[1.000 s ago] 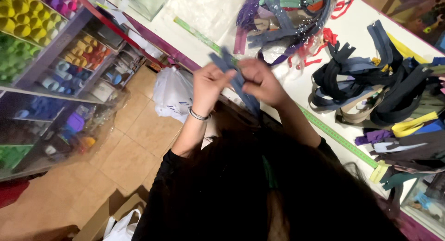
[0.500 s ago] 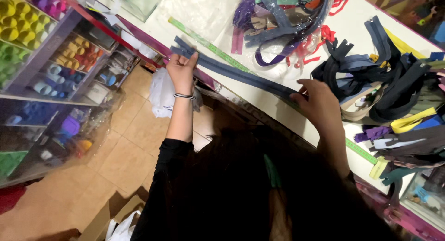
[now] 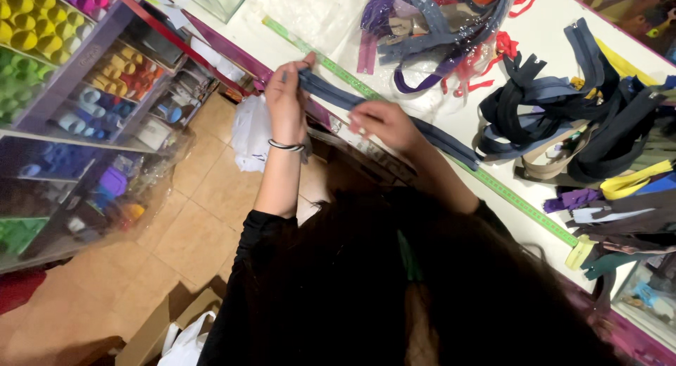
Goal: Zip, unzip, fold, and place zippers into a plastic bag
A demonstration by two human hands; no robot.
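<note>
Left hand (image 3: 287, 102) closed around one end of a long blue-grey zipper (image 3: 394, 119), thumb and fingers pinching it at the edge of the white counter (image 3: 542, 162), a dark-and-white bangle (image 3: 286, 146) on the wrist. Right hand (image 3: 384, 123) lower along the same zipper, fingers curled loosely over it and pressing it down — grip blurred, so cannot tell how tight. Zipper stretched out flat on the counter, running just beside and along a green measuring tape (image 3: 521, 204) fixed near the counter's front edge. Further back, a clear plastic bag (image 3: 436, 35) stuffed with purple, grey and red zippers; to the right, a heap of black and navy zippers (image 3: 563, 105) — well apart from both hands. Off the counter's left, shelves of coloured thread spools (image 3: 42, 49) and a white plastic bag (image 3: 250, 137) on the tiled floor.
</note>
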